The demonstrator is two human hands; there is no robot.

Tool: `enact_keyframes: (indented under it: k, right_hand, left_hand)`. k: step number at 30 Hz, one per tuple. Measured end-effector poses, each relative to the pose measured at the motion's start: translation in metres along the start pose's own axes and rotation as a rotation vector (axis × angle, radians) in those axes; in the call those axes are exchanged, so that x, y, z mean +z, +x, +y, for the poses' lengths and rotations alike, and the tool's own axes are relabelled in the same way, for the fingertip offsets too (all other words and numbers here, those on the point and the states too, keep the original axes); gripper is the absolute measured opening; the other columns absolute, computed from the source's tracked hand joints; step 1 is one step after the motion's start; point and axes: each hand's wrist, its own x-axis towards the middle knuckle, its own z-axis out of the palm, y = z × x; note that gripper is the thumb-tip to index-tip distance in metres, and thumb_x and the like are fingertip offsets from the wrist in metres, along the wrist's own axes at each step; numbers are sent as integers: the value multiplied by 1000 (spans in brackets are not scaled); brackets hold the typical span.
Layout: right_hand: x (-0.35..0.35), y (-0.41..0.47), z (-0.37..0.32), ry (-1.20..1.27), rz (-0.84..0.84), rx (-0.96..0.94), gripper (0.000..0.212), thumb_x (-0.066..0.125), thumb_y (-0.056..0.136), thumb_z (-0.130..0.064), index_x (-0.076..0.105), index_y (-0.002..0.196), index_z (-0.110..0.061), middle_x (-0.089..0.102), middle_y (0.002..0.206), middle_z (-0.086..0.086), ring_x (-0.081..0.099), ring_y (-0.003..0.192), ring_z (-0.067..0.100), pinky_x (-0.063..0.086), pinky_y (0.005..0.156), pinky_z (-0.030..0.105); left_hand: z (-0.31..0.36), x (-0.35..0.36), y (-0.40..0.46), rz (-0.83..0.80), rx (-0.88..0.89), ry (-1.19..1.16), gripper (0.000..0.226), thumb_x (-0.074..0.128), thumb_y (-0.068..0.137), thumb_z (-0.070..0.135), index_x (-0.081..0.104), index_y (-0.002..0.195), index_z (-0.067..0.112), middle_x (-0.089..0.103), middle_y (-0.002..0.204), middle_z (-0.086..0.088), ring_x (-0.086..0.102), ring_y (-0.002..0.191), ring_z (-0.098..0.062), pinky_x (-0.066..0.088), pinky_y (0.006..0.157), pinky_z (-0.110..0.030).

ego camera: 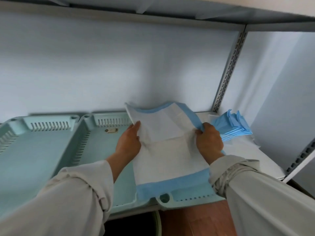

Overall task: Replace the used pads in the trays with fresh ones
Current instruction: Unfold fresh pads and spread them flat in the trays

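Lighting: soft, cool daylight, even; bright overall, no glare. Shadows: one diffuse grey patch on the back wall point(102, 65) above the fingers point(136, 125); deep darkness below the shelf edge point(133, 213), nearer than the fingers. Sharpness: mild softness throughout; sleeves point(68, 193) at the bottom corners blurred. Distortion: wide-angle bowing, upright post point(228, 70) leaning, upper shelf point(187, 16) curved.

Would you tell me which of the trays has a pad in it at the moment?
The rightmost tray, where both hands hold a blue-edged pad; the two trays to its left show bare green floors.
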Motion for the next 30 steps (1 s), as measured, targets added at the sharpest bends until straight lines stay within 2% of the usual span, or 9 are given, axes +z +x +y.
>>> enact_keyframes:
  k: [2,5,10,16,19,22,24,27,30]
  right_hand:
    - [-12,13,8,-38,23,19,24,50,94,-26,55,114,-14,61,113,17,58,105,39,46,87,43]
    - [-23,33,34,-129,-130,76,30,51,92,-24,52,118,-10,58,120,18,56,111,38,44,92,42]
    - [-24,31,71,-313,-509,139,38,54,91,-16,48,126,-2,54,128,17,53,119,32,41,94,32]
    - [-21,24,75,-341,-433,95,36,48,94,-16,47,130,-9,54,127,15,53,116,30,41,96,34]
    - [-21,21,69,-347,-355,68,32,49,94,-16,50,125,-12,57,121,12,56,110,29,43,90,33]
    - [-23,22,68,-356,-305,58,32,50,93,-17,52,125,-13,58,120,11,58,109,28,44,89,35]
    - [-23,20,69,-365,-314,57,32,51,93,-17,52,125,-13,58,120,10,58,109,28,44,90,35]
    - [-21,14,70,-366,-306,61,32,50,95,-17,52,126,-15,59,120,10,58,108,28,44,89,35]
    - [-21,8,67,-364,-132,-50,37,50,93,-11,53,129,-20,58,125,8,54,115,27,43,93,36]
  left_hand:
    - [18,9,5,-33,40,-43,61,42,96,5,20,151,18,28,154,-5,35,138,-24,30,109,-28]
    - [37,32,10,-181,-21,-59,61,45,96,8,17,150,10,26,154,-11,32,139,-26,28,110,-28]
    - [41,66,2,-368,-171,56,37,45,92,3,41,128,-5,48,130,-21,51,117,-31,44,92,-31]
    - [41,77,2,-406,-152,188,38,38,93,0,37,130,-5,43,134,-22,49,119,-30,44,93,-30]
    - [45,79,0,-454,-92,322,54,38,92,0,21,143,-3,11,152,-27,29,138,-35,34,108,-34]
    - [48,81,-4,-350,150,534,71,43,91,-1,5,151,8,-21,155,-21,-3,147,-34,19,118,-41]
    - [48,84,-5,-441,303,616,67,45,94,6,11,151,11,-8,159,-16,4,148,-29,20,119,-39]
    - [42,90,-12,-710,328,719,66,60,90,31,29,145,11,35,147,-13,40,133,-29,35,109,-39]
    - [28,97,-20,-699,399,888,78,71,75,51,39,135,14,50,129,-10,53,114,-27,44,96,-39]
